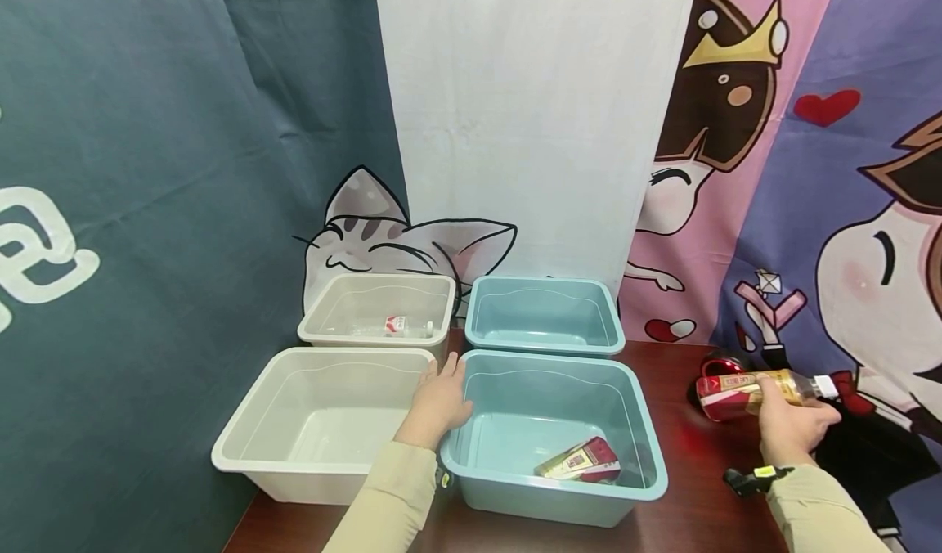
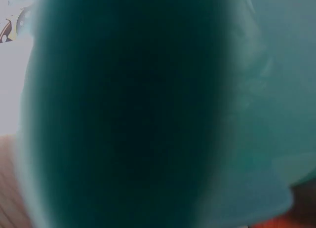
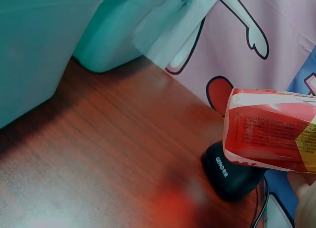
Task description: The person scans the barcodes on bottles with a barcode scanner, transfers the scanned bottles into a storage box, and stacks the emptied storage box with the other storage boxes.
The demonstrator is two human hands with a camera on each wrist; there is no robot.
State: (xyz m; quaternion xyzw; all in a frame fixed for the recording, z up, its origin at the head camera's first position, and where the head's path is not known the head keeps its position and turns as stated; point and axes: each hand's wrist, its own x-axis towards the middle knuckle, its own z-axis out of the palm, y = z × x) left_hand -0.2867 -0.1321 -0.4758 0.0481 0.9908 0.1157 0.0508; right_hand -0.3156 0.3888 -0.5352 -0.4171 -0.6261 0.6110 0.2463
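Head view: right grip curls round a red-and-gold-labelled plastic bottle, long axis nearly level, white cap rightward, outside every bin. Left grip, fingers extended, meets a pale-blue plastic bin; one red-and-gold package already lies inside, right of that grip. Left wrist: mostly green blur. Right wrist: bottle's base leftward of grip.
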